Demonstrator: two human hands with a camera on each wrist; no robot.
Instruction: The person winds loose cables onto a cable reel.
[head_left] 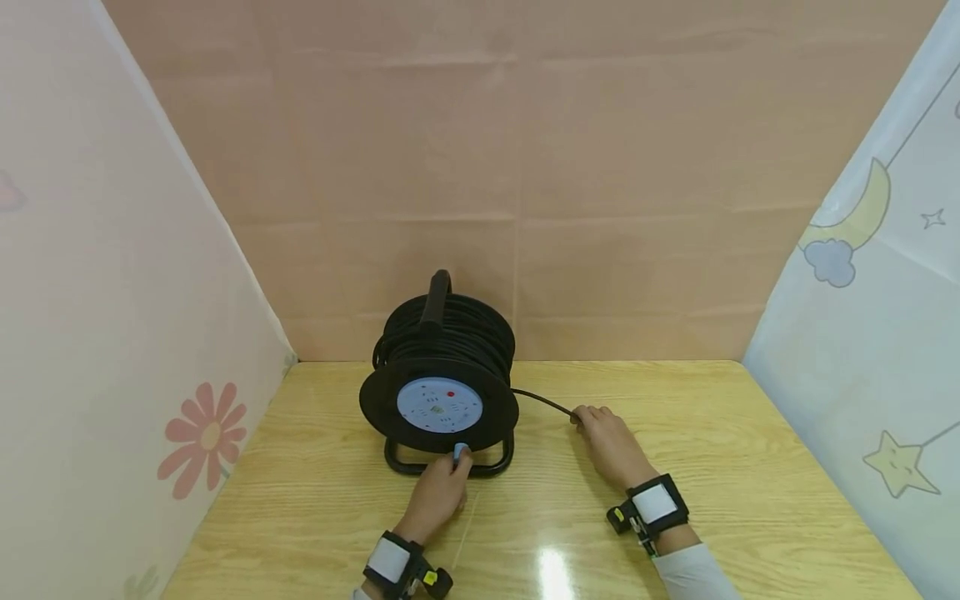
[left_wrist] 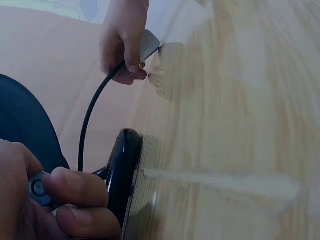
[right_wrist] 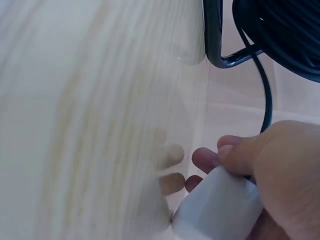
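Observation:
A black cable reel (head_left: pixel 450 333) with a pale blue socket disc (head_left: pixel 420 412) stands on the table, dark cable wound on its drum. At the lower front of the reel, my left hand (head_left: pixel 438 496) grips the light blue crank knob (head_left: pixel 459 451), thumb on top. To the right of the reel, my right hand (head_left: pixel 611 446) pinches the free cable (head_left: pixel 543 401), which runs from the drum in a shallow curve. A white plug (right_wrist: pixel 217 207) at the cable's end sits within the right hand, close above the tabletop; the head view hides it.
The reel rests on a black tubular stand (head_left: pixel 405 468) and has a black carry handle (head_left: pixel 436 304) on top. Wood-grain table (head_left: pixel 315 500) lies beneath. A brown paper backdrop (head_left: pixel 630 208) rises behind, with patterned panels at left and right.

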